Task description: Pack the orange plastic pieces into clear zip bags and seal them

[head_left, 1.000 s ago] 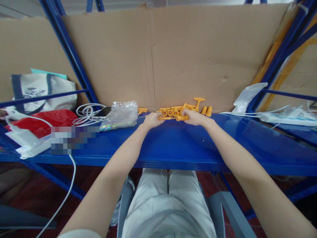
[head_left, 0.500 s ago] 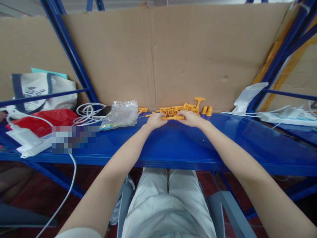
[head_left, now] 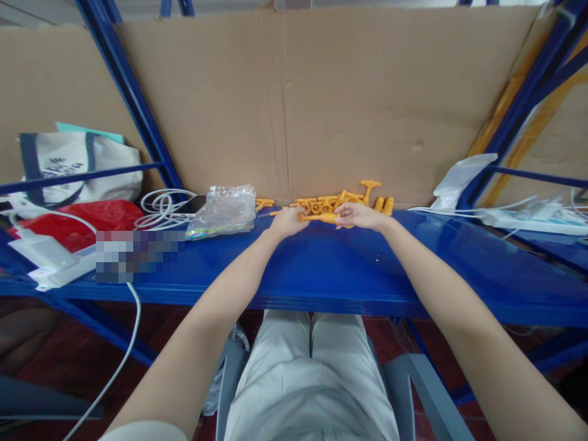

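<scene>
Both my hands are at the back of the blue shelf, around one slim orange plastic piece [head_left: 321, 217] that lies level between them. Its middle looks ridged, like a threaded shaft, and its right end is wider. My left hand [head_left: 289, 223] is closed round the left end. At the wider right end, the fingertips of my right hand [head_left: 361, 216] pinch it. Just behind are several orange plastic parts [head_left: 327, 206], some with round openings. An orange T-shaped handle [head_left: 370, 187] stands upright among them. Two orange caps [head_left: 384, 204] sit right of it, partly behind my right hand.
A clear plastic bag [head_left: 225, 208] lies left of the parts, near a coiled white cable [head_left: 168, 210]. Further left are a red bag [head_left: 92, 223], a white power strip [head_left: 64, 269] and a canvas bag [head_left: 78, 165]. A cardboard panel [head_left: 349, 104] closes off the back.
My right hand has shifted slightly right and its fingers have loosened to a fingertip pinch, so more of the orange piece shows. My left hand stays nearly where it was.
</scene>
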The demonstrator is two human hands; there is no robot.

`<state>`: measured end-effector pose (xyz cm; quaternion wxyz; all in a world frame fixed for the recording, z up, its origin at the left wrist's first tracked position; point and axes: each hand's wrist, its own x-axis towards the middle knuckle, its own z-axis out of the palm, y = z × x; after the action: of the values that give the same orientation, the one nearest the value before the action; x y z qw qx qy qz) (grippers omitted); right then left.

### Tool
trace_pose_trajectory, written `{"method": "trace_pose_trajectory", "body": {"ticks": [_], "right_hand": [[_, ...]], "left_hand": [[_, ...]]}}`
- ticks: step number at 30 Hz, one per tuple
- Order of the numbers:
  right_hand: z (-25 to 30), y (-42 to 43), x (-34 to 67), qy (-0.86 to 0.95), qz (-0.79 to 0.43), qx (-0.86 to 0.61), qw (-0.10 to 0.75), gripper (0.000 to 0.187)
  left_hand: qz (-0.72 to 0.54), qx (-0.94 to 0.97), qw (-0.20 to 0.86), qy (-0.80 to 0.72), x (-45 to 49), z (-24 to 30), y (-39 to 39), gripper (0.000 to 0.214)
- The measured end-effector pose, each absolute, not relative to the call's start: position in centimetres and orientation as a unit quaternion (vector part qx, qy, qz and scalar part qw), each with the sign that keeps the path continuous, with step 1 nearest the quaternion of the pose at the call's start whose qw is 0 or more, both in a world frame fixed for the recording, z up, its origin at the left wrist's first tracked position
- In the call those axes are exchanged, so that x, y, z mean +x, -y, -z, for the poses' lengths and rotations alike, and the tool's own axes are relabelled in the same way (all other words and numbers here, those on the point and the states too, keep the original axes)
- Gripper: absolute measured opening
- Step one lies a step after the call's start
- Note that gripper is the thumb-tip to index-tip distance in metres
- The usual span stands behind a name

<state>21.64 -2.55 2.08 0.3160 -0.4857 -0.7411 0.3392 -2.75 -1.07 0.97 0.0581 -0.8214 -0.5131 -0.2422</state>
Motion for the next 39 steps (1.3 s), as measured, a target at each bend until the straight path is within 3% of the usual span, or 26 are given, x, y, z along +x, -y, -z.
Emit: {"method": "trace_pose_trajectory", "body": {"ticks": [3,12,17,21,25,34,39], "right_hand": [[-2.2,3.0,21.1,0.711,-0.391,-0.49,0.317,0.008],[-1.4,3.3,19.9,0.653,-0.445,-0.514,0.335,0.024],[-1.6,3.5,20.3,0.663,-0.465,-0.493,0.318,0.019],[-1.6,3.3,20.7,0.675,-0.45,-0.492,0.316,0.03],[-1.5,3.2,20.5,0.677,-0.45,-0.492,0.313,0.018],[-1.5,3.3,20.1,0.637,-0.46,-0.537,0.307,0.051],[-1.5,3.2,20.3,0.628,-0.504,-0.501,0.317,0.038]], "left_hand": [[0.245,-0.822,0.06,0.511,-2.9,-0.9,0.9,0.026],[0.241,-0.825,0.077,0.506,-3.1,-0.6,0.6,0.029],[0.235,-0.825,0.065,0.51,-3.1,-0.7,0.8,0.028],[0.241,-0.826,0.061,0.506,-3.1,-0.7,0.7,0.028],[0.241,-0.828,0.065,0.502,-3.2,-0.6,0.5,0.029],[0.25,-0.826,0.059,0.502,-3.0,-0.7,0.7,0.026],[0.248,-0.825,0.048,0.506,-3.0,-0.7,0.8,0.024]]}}
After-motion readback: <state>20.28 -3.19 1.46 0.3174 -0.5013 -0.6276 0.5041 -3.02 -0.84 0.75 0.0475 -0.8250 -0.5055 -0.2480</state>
